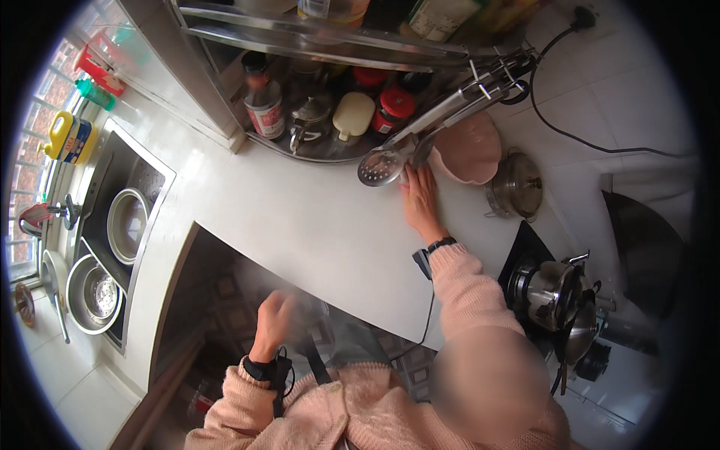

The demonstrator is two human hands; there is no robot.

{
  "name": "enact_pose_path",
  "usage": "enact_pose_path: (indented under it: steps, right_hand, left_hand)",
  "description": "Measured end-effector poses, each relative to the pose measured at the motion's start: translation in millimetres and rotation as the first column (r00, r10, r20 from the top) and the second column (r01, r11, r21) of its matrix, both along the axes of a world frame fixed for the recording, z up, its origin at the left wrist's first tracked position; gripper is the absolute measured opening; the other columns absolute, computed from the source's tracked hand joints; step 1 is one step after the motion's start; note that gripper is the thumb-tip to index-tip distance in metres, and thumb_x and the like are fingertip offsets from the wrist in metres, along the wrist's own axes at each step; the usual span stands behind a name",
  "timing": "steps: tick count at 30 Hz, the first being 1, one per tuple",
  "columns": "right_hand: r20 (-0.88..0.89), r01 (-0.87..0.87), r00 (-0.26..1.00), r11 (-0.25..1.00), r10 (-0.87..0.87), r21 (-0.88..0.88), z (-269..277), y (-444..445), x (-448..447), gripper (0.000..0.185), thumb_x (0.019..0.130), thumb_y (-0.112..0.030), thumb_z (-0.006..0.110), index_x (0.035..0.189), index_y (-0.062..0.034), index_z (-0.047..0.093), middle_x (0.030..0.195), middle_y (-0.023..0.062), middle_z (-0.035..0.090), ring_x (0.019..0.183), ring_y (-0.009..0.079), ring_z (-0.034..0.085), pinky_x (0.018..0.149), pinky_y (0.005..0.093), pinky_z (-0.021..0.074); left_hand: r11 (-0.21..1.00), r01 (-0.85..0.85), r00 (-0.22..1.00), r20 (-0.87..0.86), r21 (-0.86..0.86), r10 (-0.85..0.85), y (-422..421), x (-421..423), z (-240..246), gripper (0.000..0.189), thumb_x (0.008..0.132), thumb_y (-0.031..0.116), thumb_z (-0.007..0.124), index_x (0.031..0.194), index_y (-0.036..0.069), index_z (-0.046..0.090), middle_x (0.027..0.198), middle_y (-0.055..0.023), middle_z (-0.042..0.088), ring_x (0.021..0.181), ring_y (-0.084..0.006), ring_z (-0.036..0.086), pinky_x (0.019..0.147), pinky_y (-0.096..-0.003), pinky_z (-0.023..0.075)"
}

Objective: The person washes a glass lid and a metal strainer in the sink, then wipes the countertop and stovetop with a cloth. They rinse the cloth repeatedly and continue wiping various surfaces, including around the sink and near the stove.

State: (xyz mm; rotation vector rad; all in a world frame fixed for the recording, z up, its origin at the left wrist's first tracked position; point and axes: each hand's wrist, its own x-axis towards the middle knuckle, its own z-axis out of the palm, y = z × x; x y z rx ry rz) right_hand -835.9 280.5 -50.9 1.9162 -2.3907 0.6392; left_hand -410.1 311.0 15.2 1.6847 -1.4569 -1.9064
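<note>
My right hand (421, 199) reaches over the white countertop (315, 225), fingers stretched towards the lower ends of hanging kitchen utensils. A perforated metal skimmer (378, 167) hangs just left of the fingertips, and a metal utensil head (422, 151) overlaps them. Whether the fingers grip anything is unclear. Right of this hand stands a pink bowl (469, 147) with a wavy rim, beside a lidded glass pot (516, 184). My left hand (274, 320) is in front of my body, near the counter's front edge. Its fingers are curled and partly blurred, so their contents cannot be made out.
A metal rack shelf (337, 156) bears a sauce bottle (264, 107), a small metal pot (309, 118) and a red-lidded jar (394, 109). At left, a sink (163, 174) holds basins. Metal pots (554, 289) stand by the stove at right. A cable (432, 315) trails from my right wrist.
</note>
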Motion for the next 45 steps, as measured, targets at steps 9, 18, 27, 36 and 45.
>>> enact_pose_path:
  steps: [9,18,27,36,45]
  right_hand:
    - [0.151,-0.463,0.88,0.884,0.45,0.066,20,62,206,0.053,0.093,-0.016,0.062,0.143,-0.0024,0.052,0.159,0.0249,0.037,0.146,0.0497,0.033,0.117,0.0633,0.0276]
    - [0.035,-0.294,0.956,0.954,0.293,0.05,2,-81,239,0.058,0.098,-0.024,0.061,0.15,-0.0045,0.045,0.16,0.0268,0.035,0.149,0.0489,0.027,0.123,0.0589,0.0213]
    - [0.109,-0.505,0.863,0.836,0.493,0.216,23,66,260,0.053,0.092,-0.013,0.066,0.143,-0.0076,0.054,0.159,0.0237,0.037,0.148,0.0492,0.029,0.121,0.0597,0.0249]
    - [0.169,-0.248,0.955,0.969,0.245,-0.003,-10,-123,322,0.05,0.101,-0.021,0.054,0.15,-0.0096,0.049,0.161,0.0274,0.032,0.148,0.0463,0.029,0.123,0.0545,0.0186]
    - [0.002,-0.717,0.697,0.697,0.717,-0.012,-15,-141,614,0.048,0.1,-0.023,0.061,0.146,-0.0129,0.055,0.16,0.0236,0.035,0.148,0.0465,0.029,0.122,0.057,0.0196]
  left_hand:
    - [0.999,-0.039,0.999,-0.009,-0.034,0.039,13,-22,-23,0.024,0.101,0.018,0.064,0.106,-0.004,0.068,0.093,-0.0058,0.072,0.088,-0.012,0.065,0.079,-0.0269,0.0512]
    - [0.943,-0.325,0.945,0.007,-0.068,0.326,35,51,-14,0.023,0.102,0.018,0.062,0.106,-0.004,0.068,0.097,-0.0062,0.073,0.092,-0.0128,0.067,0.084,-0.0271,0.0522]
    - [0.931,-0.351,0.93,-0.082,0.101,0.359,45,104,-42,0.021,0.101,0.018,0.063,0.107,-0.002,0.068,0.096,-0.005,0.072,0.09,-0.0121,0.065,0.081,-0.0274,0.0513]
    - [0.875,-0.485,0.872,-0.067,0.006,0.484,24,216,-46,0.026,0.099,0.023,0.066,0.107,-0.002,0.068,0.091,-0.0085,0.073,0.084,-0.0159,0.067,0.077,-0.0311,0.0531]
    - [0.582,-0.813,0.582,-0.034,0.004,0.813,86,320,-58,0.026,0.098,0.023,0.068,0.106,-0.002,0.069,0.094,-0.0089,0.073,0.086,-0.0159,0.068,0.08,-0.0304,0.0536]
